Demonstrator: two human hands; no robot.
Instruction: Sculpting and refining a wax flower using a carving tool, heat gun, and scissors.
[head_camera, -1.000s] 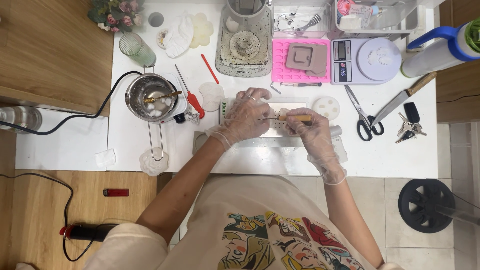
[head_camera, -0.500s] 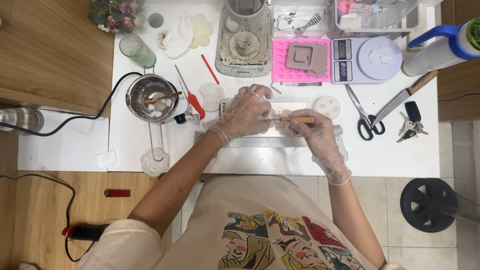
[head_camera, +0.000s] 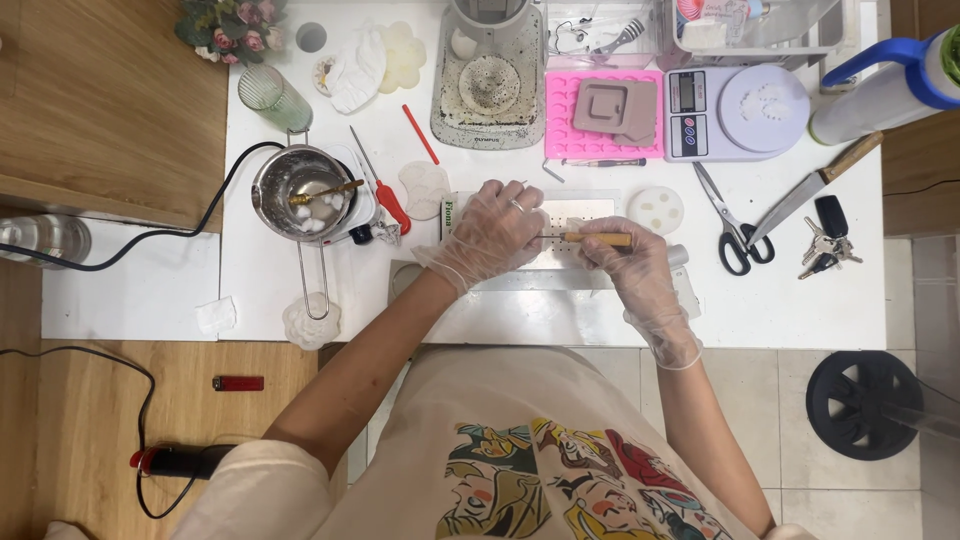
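Both my hands wear clear gloves over the middle of a white table (head_camera: 800, 300). My left hand (head_camera: 492, 228) presses down on a flat white perforated board (head_camera: 575, 232), fingers curled over its left part. My right hand (head_camera: 622, 255) grips a thin tool with a wooden handle (head_camera: 597, 239). The tool's metal tip points left, towards my left fingers, just above the board. A pale rectangular slab (head_camera: 520, 285) lies under the board, nearer to me.
A metal pot (head_camera: 297, 190) with white lumps sits on a small heater at the left. A pink mould (head_camera: 604, 113), a digital scale (head_camera: 735, 112), scissors (head_camera: 728, 225), a knife (head_camera: 812, 189), keys (head_camera: 826, 245) and a round white disc (head_camera: 655, 209) lie at the back and right.
My left hand has shifted slightly over the board; the right hand keeps the tool at nearly the same spot. Nothing else moved.
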